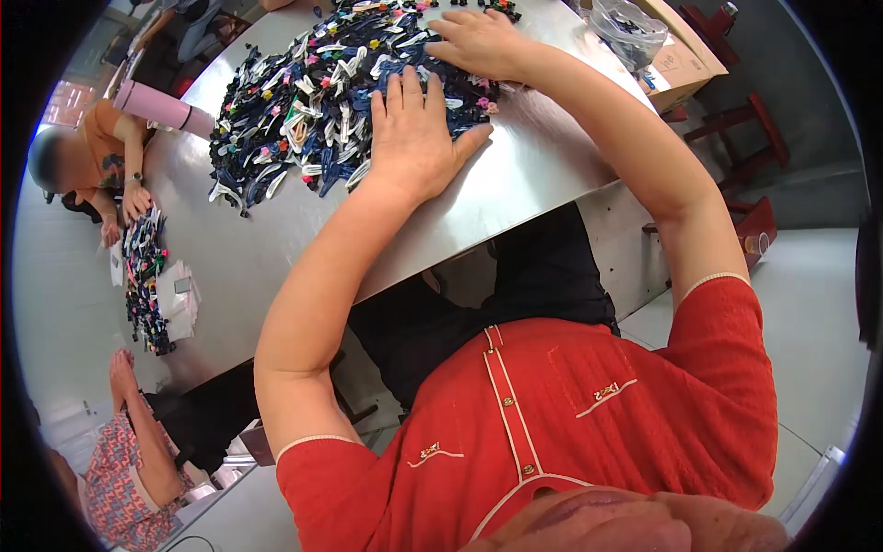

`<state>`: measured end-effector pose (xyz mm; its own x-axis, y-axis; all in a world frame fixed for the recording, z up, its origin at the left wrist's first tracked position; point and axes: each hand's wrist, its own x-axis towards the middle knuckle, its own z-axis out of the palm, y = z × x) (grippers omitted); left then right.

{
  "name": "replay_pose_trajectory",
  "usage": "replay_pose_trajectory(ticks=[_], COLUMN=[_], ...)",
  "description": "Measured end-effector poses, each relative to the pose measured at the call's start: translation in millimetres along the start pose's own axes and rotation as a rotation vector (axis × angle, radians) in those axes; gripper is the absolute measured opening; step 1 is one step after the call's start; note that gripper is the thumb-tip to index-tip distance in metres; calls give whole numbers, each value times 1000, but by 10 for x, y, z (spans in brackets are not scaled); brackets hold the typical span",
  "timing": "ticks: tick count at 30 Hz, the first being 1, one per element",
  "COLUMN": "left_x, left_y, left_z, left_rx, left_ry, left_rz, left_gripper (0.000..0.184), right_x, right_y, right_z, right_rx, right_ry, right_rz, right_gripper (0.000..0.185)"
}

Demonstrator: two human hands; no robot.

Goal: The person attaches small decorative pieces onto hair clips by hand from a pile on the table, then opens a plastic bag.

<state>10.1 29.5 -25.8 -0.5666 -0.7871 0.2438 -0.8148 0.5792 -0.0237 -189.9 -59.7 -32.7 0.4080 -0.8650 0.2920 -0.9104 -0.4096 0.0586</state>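
Observation:
A wide heap of small hair clips [285, 106], mostly navy, black and white with a few pink, yellow and green bits, covers the far part of the metal table [478, 198]. My left hand [409, 138] lies palm down on the near edge of the heap, its fingers stretched out and its thumb pointing right. Farther off, my right hand [483, 44] rests over the heap's right side, fingers spread and pointing left. Neither hand grips a clip that I can see; what is under the palms is hidden.
A pink tumbler [156, 106] lies left of the heap. Beyond it a co-worker [115, 138] has both hands near a smaller clip pile [145, 276]. White bags [179, 299] lie beside that pile. At right stand a cardboard box [685, 64] with a plastic bag [630, 32] and red stools [745, 138].

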Motion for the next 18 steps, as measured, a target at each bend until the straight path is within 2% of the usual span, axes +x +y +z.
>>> replay_pose_trajectory(ticks=[3,5,8,9,11,13,15,18], left_x=[-80,-109,-103,-79,45,181,319,487], left_y=[-55,-198,-394,-419,-461,-387,-257,-112], left_z=[-97,-85,-128,-114,-71,43,155,130], left_rx=[-59,-42,-19,-22,-105,-109,-137,-89], left_ry=[-14,-8,-1,1,130,146,75,72], left_rz=[126,110,72,68,138,162,234,143], left_gripper=[91,87,78,78,73,69,68,68], right_x=[2,-170,-379,-479,-663,-800,-896,-954], right_y=[-136,-178,156,299,475,346,219,166], right_z=[146,-65,-203,-175,-95,-164,-209,-99], right_rx=[82,159,-106,-108,261,157,52,119], right_ry=[-53,-54,-176,-178,61,-17,-95,114], right_rz=[3,21,-143,-147,76,69,59,161], right_gripper=[53,49,46,46,46,47,47,42])
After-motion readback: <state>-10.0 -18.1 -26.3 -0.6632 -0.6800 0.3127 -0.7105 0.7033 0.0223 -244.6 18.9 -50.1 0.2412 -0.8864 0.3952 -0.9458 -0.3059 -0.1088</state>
